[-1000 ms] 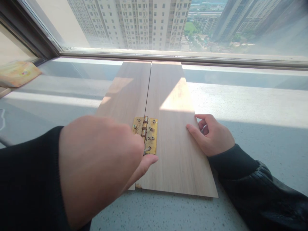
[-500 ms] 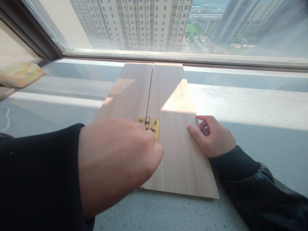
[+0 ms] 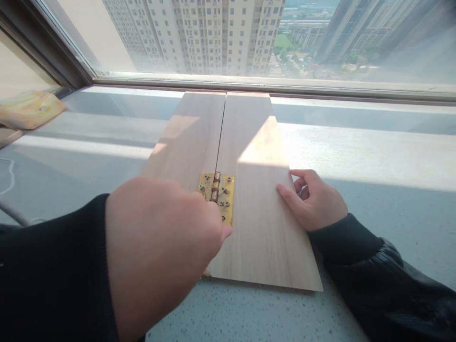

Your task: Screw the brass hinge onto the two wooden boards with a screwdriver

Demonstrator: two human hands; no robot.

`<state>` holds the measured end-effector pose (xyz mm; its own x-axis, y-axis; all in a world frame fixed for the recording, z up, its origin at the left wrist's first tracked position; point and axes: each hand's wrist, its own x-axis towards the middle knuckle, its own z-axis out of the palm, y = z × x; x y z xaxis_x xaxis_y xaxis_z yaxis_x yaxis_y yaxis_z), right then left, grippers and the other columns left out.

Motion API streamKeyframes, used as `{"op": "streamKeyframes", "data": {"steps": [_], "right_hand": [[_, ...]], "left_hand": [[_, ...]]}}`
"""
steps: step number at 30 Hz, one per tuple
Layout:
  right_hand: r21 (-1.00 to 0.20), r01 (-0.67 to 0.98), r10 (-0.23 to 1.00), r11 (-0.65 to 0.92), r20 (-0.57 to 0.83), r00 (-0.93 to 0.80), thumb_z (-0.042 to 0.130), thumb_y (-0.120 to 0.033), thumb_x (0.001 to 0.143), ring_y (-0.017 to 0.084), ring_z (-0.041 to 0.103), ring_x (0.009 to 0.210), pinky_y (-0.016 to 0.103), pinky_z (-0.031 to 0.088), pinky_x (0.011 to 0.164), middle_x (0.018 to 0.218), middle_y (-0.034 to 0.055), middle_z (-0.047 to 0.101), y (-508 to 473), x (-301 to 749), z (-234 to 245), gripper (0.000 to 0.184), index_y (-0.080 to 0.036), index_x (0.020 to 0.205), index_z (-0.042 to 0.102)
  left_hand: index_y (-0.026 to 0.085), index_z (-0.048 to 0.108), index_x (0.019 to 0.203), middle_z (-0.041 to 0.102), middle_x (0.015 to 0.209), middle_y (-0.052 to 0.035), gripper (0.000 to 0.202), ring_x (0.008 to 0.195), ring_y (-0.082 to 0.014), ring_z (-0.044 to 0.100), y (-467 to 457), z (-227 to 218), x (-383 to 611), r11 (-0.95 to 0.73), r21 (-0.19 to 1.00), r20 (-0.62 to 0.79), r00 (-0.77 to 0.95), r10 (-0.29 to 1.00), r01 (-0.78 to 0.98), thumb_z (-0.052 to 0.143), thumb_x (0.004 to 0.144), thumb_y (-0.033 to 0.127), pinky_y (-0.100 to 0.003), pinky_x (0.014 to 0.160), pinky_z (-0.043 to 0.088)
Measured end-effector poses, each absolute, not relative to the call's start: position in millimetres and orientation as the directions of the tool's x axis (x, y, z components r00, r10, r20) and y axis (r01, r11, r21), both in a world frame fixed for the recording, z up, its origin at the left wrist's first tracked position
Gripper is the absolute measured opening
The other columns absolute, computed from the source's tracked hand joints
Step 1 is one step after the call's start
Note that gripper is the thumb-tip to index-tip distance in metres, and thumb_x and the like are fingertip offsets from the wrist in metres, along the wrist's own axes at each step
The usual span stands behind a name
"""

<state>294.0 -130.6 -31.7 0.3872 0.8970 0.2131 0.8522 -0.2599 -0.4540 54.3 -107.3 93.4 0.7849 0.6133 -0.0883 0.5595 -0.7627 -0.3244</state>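
Observation:
Two pale wooden boards lie side by side, the left board point(image 3: 185, 137) and the right board point(image 3: 263, 237), with a narrow seam between them. A brass-coloured hinge point(image 3: 224, 192) with rusty patches spans the seam, several screws in its leaves. My left hand point(image 3: 164, 242) is closed over the lower left of the hinge, its back towards me. Its fingertips and whatever they may hold are hidden. At the right board's outer edge, my right hand point(image 3: 317, 199) grips with the thumb on top and the other fingers curled at the side.
The boards rest on a speckled light stone sill point(image 3: 384, 199), their far ends near the window frame point(image 3: 320, 90). A yellow-orange packet point(image 3: 32, 110) lies at the far left. A white cord point(image 3: 10, 175) curves along the left edge.
My left hand has turned and shifted a little to the left, uncovering more of the hinge. My right hand and the boards stay almost where they were.

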Motion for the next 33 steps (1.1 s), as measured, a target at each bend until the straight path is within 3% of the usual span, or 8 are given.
{"op": "streamKeyframes", "data": {"steps": [5, 11, 17, 20, 23, 26, 31, 33], "right_hand": [[-0.453, 0.854, 0.898, -0.256, 0.216, 0.384, 0.053, -0.053, 0.074, 0.015, 0.050, 0.055, 0.031, 0.038, 0.054, 0.071, 0.0002, 0.058, -131, 294, -31, 0.040, -0.021, 0.100, 0.055], [-0.450, 0.855, 0.896, -0.259, 0.219, 0.387, 0.052, -0.053, 0.075, 0.015, 0.050, 0.054, 0.032, 0.038, 0.054, 0.071, 0.0012, 0.058, -131, 295, -33, 0.040, -0.021, 0.099, 0.056], [-0.448, 0.854, 0.894, -0.265, 0.218, 0.392, 0.053, -0.053, 0.075, 0.015, 0.050, 0.055, 0.032, 0.039, 0.055, 0.071, 0.0005, 0.058, -131, 295, -33, 0.040, -0.022, 0.100, 0.056], [-0.447, 0.855, 0.895, -0.263, 0.216, 0.389, 0.053, -0.053, 0.075, 0.016, 0.050, 0.056, 0.032, 0.039, 0.055, 0.071, 0.0007, 0.058, -130, 295, -33, 0.040, -0.021, 0.100, 0.056], [-0.446, 0.858, 0.902, -0.254, 0.210, 0.376, 0.054, -0.053, 0.074, 0.016, 0.050, 0.055, 0.031, 0.038, 0.054, 0.071, 0.0011, 0.058, -130, 296, -33, 0.041, -0.021, 0.099, 0.056], [-0.448, 0.857, 0.900, -0.254, 0.214, 0.379, 0.054, -0.052, 0.074, 0.016, 0.050, 0.055, 0.031, 0.038, 0.054, 0.071, 0.0010, 0.058, -131, 296, -33, 0.040, -0.021, 0.099, 0.056], [-0.451, 0.855, 0.895, -0.257, 0.223, 0.387, 0.053, -0.053, 0.075, 0.016, 0.050, 0.055, 0.032, 0.038, 0.054, 0.070, 0.0010, 0.058, -131, 295, -32, 0.040, -0.021, 0.099, 0.057], [-0.449, 0.855, 0.895, -0.259, 0.222, 0.388, 0.054, -0.052, 0.075, 0.016, 0.050, 0.055, 0.032, 0.038, 0.054, 0.071, 0.0007, 0.058, -131, 294, -32, 0.040, -0.021, 0.099, 0.057]], "left_hand": [[0.021, 0.047, 0.055, 0.053, 0.047, -0.0017, 0.029, 0.039, -0.0172, 0.047, -104, 96, 54, -0.825, -0.235, -0.125, 0.826, 0.550, 0.514, 0.045, 0.084, 0.024, -0.030, 0.041, 0.016], [0.019, 0.046, 0.056, 0.053, 0.053, -0.0024, 0.022, 0.046, -0.0176, 0.050, -101, 94, 55, -0.899, -0.280, -0.145, 0.911, 0.387, 0.337, 0.050, 0.076, 0.011, -0.029, 0.043, 0.027], [0.018, 0.049, 0.057, 0.053, 0.053, -0.0025, 0.022, 0.049, -0.0154, 0.047, -95, 95, 56, -0.951, -0.257, -0.123, 0.971, 0.206, 0.170, 0.048, 0.078, 0.011, -0.030, 0.048, 0.030], [0.018, 0.046, 0.055, 0.049, 0.048, 0.0000, 0.028, 0.042, -0.0125, 0.041, -88, 84, 48, -0.950, -0.191, -0.023, 0.966, 0.257, 0.249, 0.050, 0.082, 0.025, -0.027, 0.044, 0.022], [0.019, 0.043, 0.049, 0.038, 0.037, 0.0018, 0.055, 0.034, -0.0092, 0.022, -85, 70, 41, -0.894, -0.153, 0.288, 0.885, 0.366, 0.420, 0.038, 0.081, 0.063, -0.025, 0.043, 0.011], [0.019, 0.039, 0.039, 0.032, 0.031, 0.0006, 0.066, 0.033, -0.0086, 0.013, -90, 66, 40, -0.826, -0.202, 0.324, 0.832, 0.451, 0.527, 0.027, 0.082, 0.068, -0.025, 0.042, 0.008], [0.018, 0.049, 0.044, 0.045, 0.039, -0.0009, 0.053, 0.033, -0.0092, 0.025, -95, 73, 45, -0.839, -0.108, 0.039, 0.846, 0.532, 0.533, 0.033, 0.089, 0.042, -0.025, 0.041, 0.017], [0.018, 0.050, 0.045, 0.045, 0.039, -0.0003, 0.050, 0.034, -0.0094, 0.025, -91, 74, 46, -0.880, -0.062, 0.023, 0.883, 0.470, 0.470, 0.040, 0.085, 0.045, -0.026, 0.041, 0.018]]}}
